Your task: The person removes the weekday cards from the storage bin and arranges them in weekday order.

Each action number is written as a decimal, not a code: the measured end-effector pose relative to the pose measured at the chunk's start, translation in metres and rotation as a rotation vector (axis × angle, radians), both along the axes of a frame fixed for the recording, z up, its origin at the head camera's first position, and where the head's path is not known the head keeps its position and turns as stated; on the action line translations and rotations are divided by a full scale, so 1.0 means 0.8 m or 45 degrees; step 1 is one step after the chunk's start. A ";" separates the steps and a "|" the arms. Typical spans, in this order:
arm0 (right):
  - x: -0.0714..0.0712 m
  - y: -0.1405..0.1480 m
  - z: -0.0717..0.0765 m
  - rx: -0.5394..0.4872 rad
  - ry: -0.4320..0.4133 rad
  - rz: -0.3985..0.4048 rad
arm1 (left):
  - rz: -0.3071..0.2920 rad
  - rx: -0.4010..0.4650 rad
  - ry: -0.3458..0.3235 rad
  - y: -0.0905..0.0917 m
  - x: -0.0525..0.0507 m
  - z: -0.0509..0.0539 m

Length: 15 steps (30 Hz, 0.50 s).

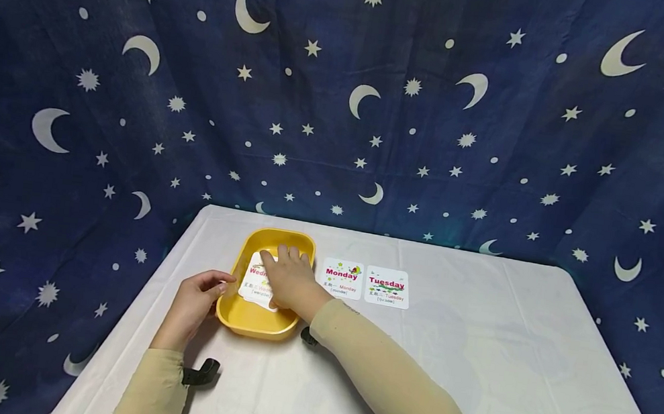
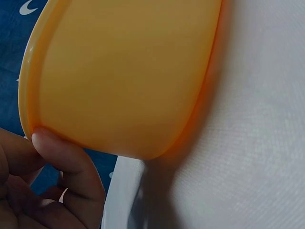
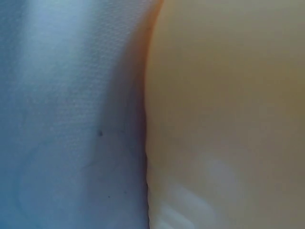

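Left hand (image 1: 191, 303) pinches rim of yellow tray (image 1: 258, 333) — decent anchor imo. Wednesday card (image 1: 253, 284) inside tray, under right hand (image 1: 290, 282) — can't tell if gripped. Probably best lifting by edges.

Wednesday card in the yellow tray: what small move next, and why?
I'd probably have the right hand lift the Wednesday card from the yellow tray: that hand is over it, and the Monday card and Tuesday card lie side by side outside.
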State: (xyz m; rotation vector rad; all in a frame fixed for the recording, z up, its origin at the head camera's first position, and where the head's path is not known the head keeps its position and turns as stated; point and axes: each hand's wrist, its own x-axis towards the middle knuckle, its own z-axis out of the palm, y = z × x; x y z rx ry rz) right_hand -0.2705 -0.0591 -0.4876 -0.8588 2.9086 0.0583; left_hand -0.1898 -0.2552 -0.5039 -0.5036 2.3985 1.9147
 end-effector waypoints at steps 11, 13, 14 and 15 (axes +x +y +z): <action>-0.003 0.001 -0.006 -0.049 0.023 0.019 | 0.000 0.008 0.000 0.000 0.001 0.001; -0.004 0.001 -0.007 -0.056 0.033 0.028 | 0.001 0.009 -0.001 0.000 0.001 0.001; -0.004 0.001 -0.008 -0.060 0.037 0.032 | 0.001 0.009 -0.001 0.001 0.001 0.001; -0.004 0.001 -0.008 -0.064 0.041 0.036 | 0.001 0.010 -0.002 0.001 0.001 0.001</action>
